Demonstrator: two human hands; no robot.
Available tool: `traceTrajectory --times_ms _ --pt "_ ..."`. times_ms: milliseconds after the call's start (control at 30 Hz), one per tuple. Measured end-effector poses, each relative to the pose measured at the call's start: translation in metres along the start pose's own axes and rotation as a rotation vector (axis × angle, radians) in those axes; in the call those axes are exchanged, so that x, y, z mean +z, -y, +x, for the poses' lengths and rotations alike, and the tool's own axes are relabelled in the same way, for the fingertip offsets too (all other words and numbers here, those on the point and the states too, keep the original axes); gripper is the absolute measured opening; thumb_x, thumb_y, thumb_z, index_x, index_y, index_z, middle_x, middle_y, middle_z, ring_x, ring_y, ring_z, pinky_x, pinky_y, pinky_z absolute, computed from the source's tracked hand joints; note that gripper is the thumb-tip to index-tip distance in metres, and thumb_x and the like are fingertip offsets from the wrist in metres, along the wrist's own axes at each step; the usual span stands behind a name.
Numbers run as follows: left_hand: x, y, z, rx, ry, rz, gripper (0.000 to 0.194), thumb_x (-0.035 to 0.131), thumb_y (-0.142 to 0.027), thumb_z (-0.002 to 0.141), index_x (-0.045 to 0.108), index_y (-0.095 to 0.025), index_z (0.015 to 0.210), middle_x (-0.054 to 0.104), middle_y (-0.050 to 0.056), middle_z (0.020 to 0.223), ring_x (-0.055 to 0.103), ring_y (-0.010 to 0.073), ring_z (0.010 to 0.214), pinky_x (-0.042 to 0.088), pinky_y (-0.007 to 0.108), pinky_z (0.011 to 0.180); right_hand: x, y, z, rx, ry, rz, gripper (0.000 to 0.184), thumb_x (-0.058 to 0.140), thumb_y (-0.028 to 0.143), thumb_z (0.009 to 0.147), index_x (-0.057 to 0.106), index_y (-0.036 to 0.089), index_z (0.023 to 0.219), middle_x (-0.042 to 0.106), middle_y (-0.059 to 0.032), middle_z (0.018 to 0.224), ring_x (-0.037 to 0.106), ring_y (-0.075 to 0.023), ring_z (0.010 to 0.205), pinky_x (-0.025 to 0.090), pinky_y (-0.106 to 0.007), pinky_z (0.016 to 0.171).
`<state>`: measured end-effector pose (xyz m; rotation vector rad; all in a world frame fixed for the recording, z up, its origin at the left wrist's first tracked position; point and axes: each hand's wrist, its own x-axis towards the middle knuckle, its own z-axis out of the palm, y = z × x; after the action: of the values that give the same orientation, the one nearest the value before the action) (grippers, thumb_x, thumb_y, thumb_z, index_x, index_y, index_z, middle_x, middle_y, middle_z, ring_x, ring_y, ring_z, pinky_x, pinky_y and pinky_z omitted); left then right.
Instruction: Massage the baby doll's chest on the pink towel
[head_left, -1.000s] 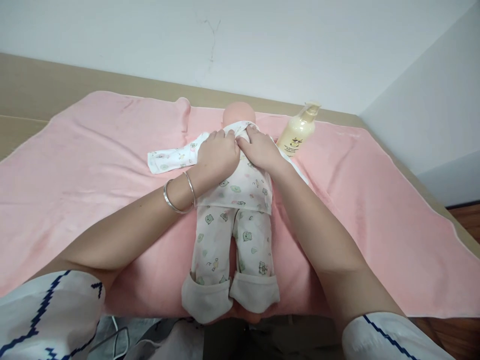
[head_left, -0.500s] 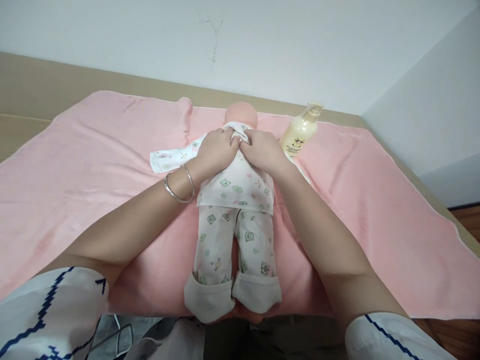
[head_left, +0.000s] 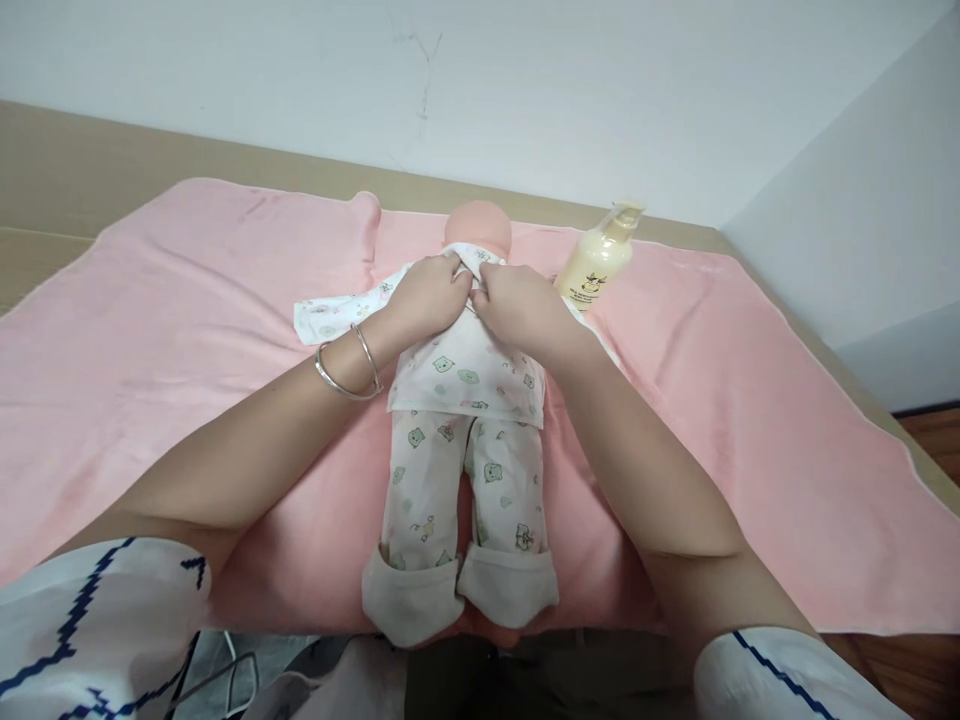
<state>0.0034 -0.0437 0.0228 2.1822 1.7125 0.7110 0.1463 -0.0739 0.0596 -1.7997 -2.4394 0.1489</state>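
A baby doll [head_left: 478,225] lies on its back on a pink towel [head_left: 187,300], feet toward me. It wears a white printed top [head_left: 469,375] and matching trousers [head_left: 461,490] with turned-up cuffs. My left hand [head_left: 429,290] and my right hand [head_left: 517,300] meet at the doll's chest just under its chin. Both have their fingers closed, pinching the fabric at the collar of the top. Two silver bangles [head_left: 345,365] sit on my left wrist. One sleeve of the top [head_left: 337,312] stretches out to the left.
A cream pump bottle [head_left: 598,262] stands on the towel just right of the doll's head. The towel covers a wooden surface [head_left: 45,170] set against a white wall. A cable [head_left: 217,670] hangs below the near edge by my lap.
Both hands have crept slightly up toward the doll's neck and drawn closer together on the collar. The doll and bottle have stayed put.
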Motion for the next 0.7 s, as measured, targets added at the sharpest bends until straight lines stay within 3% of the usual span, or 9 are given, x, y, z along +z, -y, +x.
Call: traceTrajectory --times_ms 200,300,433,700 --pt "0.012 0.004 0.001 0.027 -0.055 0.034 0.041 0.032 -0.027 0.105 0.07 -0.015 0.117 0.074 0.021 0.13 0.067 0.0345 0.123 0.05 0.048 0.11 0.001 0.001 0.003 0.007 -0.054 0.015 0.036 0.037 0.022 0.106 0.072 0.016 0.108 0.077 -0.0182 0.103 0.073 -0.0318 0.091 0.055 -0.042 0.078" --pt "0.015 0.005 0.001 0.037 -0.061 0.045 0.044 0.03 -0.028 0.106 0.069 -0.014 0.122 0.073 0.021 0.132 0.066 0.0349 0.126 0.048 0.049 0.114 0.01 -0.008 0.017 0.02 -0.088 0.12 0.038 0.037 0.025 0.106 0.071 0.016 0.119 0.078 -0.0169 0.12 0.072 -0.0323 0.109 0.057 -0.043 0.093" --pt "0.018 0.008 0.002 0.05 -0.077 0.049 0.044 0.028 -0.027 0.106 0.068 -0.016 0.12 0.073 0.02 0.131 0.065 0.0331 0.126 0.048 0.05 0.116 0.024 -0.013 0.028 0.052 -0.168 0.141 0.049 0.032 0.029 0.108 0.061 0.01 0.141 0.067 -0.0223 0.147 0.064 -0.0358 0.135 0.05 -0.051 0.118" --pt "0.02 0.009 0.002 0.049 -0.089 0.039 0.045 0.027 -0.029 0.106 0.068 -0.017 0.12 0.072 0.019 0.132 0.063 0.0323 0.128 0.047 0.049 0.119 0.028 -0.011 0.027 0.049 -0.171 0.14 0.057 0.027 0.029 0.108 0.056 0.003 0.151 0.061 -0.0264 0.155 0.06 -0.0385 0.142 0.045 -0.055 0.124"
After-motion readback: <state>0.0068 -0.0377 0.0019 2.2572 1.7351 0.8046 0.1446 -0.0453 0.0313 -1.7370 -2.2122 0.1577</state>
